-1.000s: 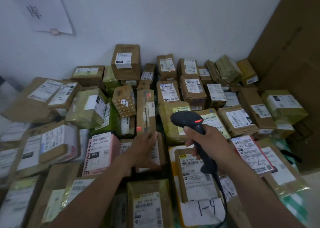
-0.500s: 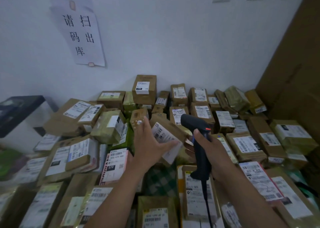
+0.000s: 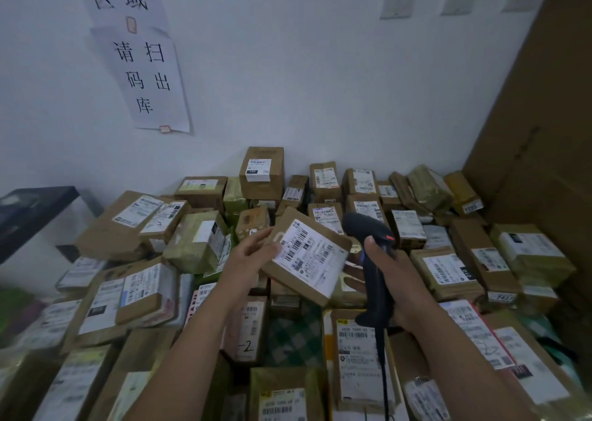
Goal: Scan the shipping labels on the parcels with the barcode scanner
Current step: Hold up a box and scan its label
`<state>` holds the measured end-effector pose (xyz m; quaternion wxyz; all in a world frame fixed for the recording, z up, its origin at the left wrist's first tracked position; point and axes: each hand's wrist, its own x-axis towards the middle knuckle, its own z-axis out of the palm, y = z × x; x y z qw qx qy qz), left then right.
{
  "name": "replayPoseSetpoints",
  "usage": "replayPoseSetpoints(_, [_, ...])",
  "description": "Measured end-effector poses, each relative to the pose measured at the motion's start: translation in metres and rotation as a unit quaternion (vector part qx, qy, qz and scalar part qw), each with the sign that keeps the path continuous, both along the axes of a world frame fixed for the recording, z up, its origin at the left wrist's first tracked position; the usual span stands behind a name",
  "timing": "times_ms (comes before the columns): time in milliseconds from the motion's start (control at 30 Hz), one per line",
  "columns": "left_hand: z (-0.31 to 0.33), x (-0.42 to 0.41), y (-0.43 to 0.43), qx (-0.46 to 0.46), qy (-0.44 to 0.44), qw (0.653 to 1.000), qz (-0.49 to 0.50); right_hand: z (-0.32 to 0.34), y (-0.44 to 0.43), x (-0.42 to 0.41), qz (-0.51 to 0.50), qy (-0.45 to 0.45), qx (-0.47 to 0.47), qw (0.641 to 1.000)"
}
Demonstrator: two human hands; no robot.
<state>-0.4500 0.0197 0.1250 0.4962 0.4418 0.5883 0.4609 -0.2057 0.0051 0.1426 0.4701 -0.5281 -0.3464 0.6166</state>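
**Parcel raised, scanner beside it, label not yet under the beam**

Your left hand (image 3: pixel 253 255) holds a flat brown parcel (image 3: pixel 299 287) by its left edge, thumb laid over the face and the other fingers hidden behind it. The parcel is clear of the heap, tilted, with its shipping label (image 3: pixel 312 259) turned up towards you. Your right hand (image 3: pixel 407 283) is wrapped round the grip of the black barcode scanner (image 3: pixel 365 228). The scanner's head sits just beside the parcel's upper right corner, nose pointing left and away over the top edge rather than down at the barcodes (no red light shows on the label, so I judge the read not made).

So you are at the aiming step for this one parcel. The next move calls for bringing nose and label face to face: tip the scanner head down, or swing the label round towards it. Hold the parcel steady while you pull the trigger.

Mind the room around you. The scanner's cable (image 3: pixel 384 375) hangs straight down from the grip over the parcels below and could catch a corner. The pile of parcels (image 3: pixel 198 241) fills everything beneath both forearms, so the free space is above it. A tall box (image 3: pixel 262 190) stands against the wall behind, a big cardboard sheet (image 3: pixel 538 132) closes the right side, and a dark shelf (image 3: pixel 28 209) juts in at the left.
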Motion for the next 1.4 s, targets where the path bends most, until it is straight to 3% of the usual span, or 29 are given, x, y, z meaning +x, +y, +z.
replayPoseSetpoints(133, [0.008, -0.015, 0.009, 0.009, 0.095, 0.994, 0.053, 0.010, -0.006, -0.007, 0.097, -0.121, 0.053, 0.987])
replayPoseSetpoints(267, [0.014, -0.037, 0.016, 0.008, 0.194, 0.979, 0.067, 0.019, -0.013, -0.014, 0.196, -0.254, 0.111, 0.941])
replayPoseSetpoints(400, [0.015, -0.054, 0.022, -0.015, 0.230, 0.971, 0.071, 0.022, -0.014, -0.020, 0.231, -0.307, 0.130, 0.914])
replayPoseSetpoints(633, [0.013, -0.066, 0.022, -0.016, 0.296, 0.953, 0.058, 0.026, -0.017, -0.027, 0.255, -0.318, 0.134, 0.903])
replayPoseSetpoints(933, [0.014, -0.068, 0.019, -0.007, 0.311, 0.949, 0.043, 0.025, -0.015, -0.030, 0.258, -0.297, 0.130, 0.910])
replayPoseSetpoints(1133, [-0.016, -0.042, 0.020, -0.045, 0.302, 0.949, -0.070, 0.009, -0.009, -0.009, 0.159, -0.212, 0.057, 0.963])
replayPoseSetpoints(1400, [-0.084, -0.019, 0.038, -0.114, 0.326, 0.908, -0.238, -0.027, -0.013, 0.008, 0.117, -0.155, -0.066, 0.979])
